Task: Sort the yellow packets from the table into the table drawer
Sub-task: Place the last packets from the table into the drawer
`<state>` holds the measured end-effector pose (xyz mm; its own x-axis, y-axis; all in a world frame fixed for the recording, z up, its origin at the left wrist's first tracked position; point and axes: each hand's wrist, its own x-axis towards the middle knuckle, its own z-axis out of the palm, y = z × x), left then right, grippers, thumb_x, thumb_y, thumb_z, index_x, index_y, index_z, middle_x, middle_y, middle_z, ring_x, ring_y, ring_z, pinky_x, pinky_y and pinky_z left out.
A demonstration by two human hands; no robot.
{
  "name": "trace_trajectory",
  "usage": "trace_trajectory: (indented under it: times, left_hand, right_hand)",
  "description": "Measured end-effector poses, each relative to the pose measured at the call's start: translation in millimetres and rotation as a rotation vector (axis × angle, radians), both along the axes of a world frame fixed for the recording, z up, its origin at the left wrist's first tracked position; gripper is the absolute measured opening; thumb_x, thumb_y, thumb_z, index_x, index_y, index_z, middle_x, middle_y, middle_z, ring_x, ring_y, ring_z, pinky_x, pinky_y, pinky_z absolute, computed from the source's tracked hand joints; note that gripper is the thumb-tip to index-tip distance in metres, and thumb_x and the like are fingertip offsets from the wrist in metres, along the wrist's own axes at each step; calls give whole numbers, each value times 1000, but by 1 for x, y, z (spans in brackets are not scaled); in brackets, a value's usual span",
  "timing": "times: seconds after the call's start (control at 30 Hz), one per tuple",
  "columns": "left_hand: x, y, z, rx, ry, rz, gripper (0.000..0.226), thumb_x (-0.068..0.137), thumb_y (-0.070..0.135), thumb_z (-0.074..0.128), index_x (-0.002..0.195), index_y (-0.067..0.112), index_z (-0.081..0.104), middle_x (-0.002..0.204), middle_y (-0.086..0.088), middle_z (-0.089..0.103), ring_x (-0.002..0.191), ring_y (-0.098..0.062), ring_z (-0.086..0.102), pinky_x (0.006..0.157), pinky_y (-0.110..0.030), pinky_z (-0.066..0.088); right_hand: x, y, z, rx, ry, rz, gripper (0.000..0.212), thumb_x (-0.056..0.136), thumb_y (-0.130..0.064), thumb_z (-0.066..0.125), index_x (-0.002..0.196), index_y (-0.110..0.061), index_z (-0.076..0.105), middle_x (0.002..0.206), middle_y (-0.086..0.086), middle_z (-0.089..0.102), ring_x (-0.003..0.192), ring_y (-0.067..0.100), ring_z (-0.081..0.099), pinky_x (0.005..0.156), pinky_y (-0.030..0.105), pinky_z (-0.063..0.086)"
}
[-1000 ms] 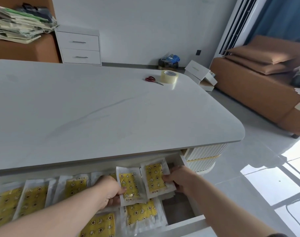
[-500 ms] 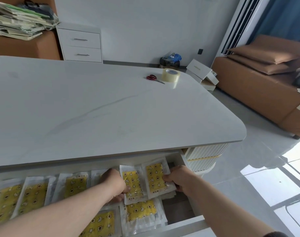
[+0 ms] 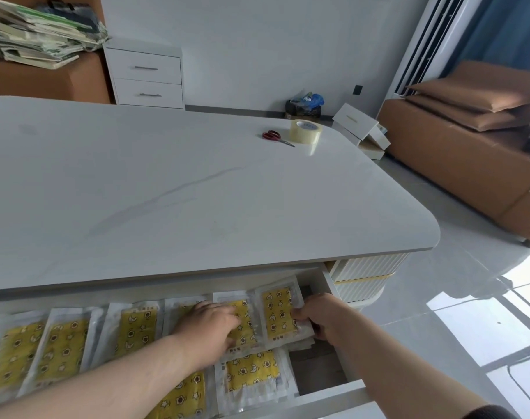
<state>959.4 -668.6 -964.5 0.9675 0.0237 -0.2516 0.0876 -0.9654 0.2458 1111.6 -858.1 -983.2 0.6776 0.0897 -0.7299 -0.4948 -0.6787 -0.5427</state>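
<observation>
Head view, and both hands are down in the open table drawer (image 3: 326,278): the left hand (image 3: 207,323) lies palm-down, fingers straight and close together, pressing on a yellow packet (image 3: 246,325). The right hand (image 3: 321,316) pinches the end packet (image 3: 277,313) just beside it, fingers curled round its right edge. More yellow packets (image 3: 64,346) lie in rows across the drawer, left side and front, and up on the white table (image 3: 167,192) red scissors (image 3: 274,137) sit just beside a tape roll (image 3: 306,131) at the far end.
</observation>
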Motion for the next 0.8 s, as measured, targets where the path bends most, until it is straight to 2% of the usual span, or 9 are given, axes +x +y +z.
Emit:
trace_trajectory:
  times: [0.1,0.17,0.23,0.33,0.47,0.53,0.6,0.67,0.8]
  left_hand:
    - [3,1,-1,20,2,-12,47,96,34,56,142,29,48,158,4,31,146,-19,25,120,-34,8]
    - [3,1,-2,19,3,-12,46,96,34,56,142,29,48,158,3,31,147,-19,25,120,-35,7]
    - [3,1,-3,13,-1,-10,47,96,34,56,143,30,47,159,3,30,147,-19,23,120,-35,5]
    - [4,1,-5,7,1,-5,48,97,34,55,144,31,45,159,5,28,148,-19,22,120,-35,3]
    - [2,1,-4,-7,-13,6,48,96,35,56,143,31,46,160,4,27,147,-22,22,121,-37,7]
    - [0,1,-3,-27,-37,32,53,95,35,57,146,29,41,161,3,21,148,-22,19,120,-37,9]
    - [-1,1,-2,-43,-40,45,62,94,37,57,150,28,33,163,3,14,150,-21,14,120,-36,8]
    - [0,0,-1,-40,-20,42,69,94,41,56,153,27,26,164,3,10,150,-19,10,120,-36,5]
    - [1,1,-4,-36,20,43,74,93,46,55,155,29,19,164,3,8,151,-19,7,120,-36,1]
  right_hand:
    - [1,1,-4,-28,14,49,35,75,-17,82,105,-8,67,103,12,73,97,29,70,85,45,59]
    - [-1,2,0,-37,-6,96,32,81,-17,78,107,-4,64,97,8,70,92,22,68,80,36,60]
    - [-1,2,2,-5,-41,113,13,86,-9,71,94,-7,61,85,4,64,77,16,63,70,27,57]
    - [-3,0,2,-22,-94,131,17,84,-8,71,78,-15,57,80,2,61,71,16,60,72,28,56]
    - [-9,2,7,-350,-388,421,15,83,-18,64,72,-18,54,74,-3,53,69,14,54,48,19,39]
    - [-14,1,11,-469,-582,600,8,85,-19,56,92,-18,61,90,-3,60,85,17,58,60,18,45]
    - [-15,0,8,-459,-733,829,37,85,-21,56,121,-25,62,123,-2,61,112,21,56,91,28,49]
    - [-18,1,8,-356,-734,987,53,84,-28,61,137,-30,53,144,-5,50,130,22,47,109,38,40]
    - [-23,5,4,-361,-662,1066,62,87,-36,65,144,-30,44,151,-6,41,137,22,39,114,39,34]
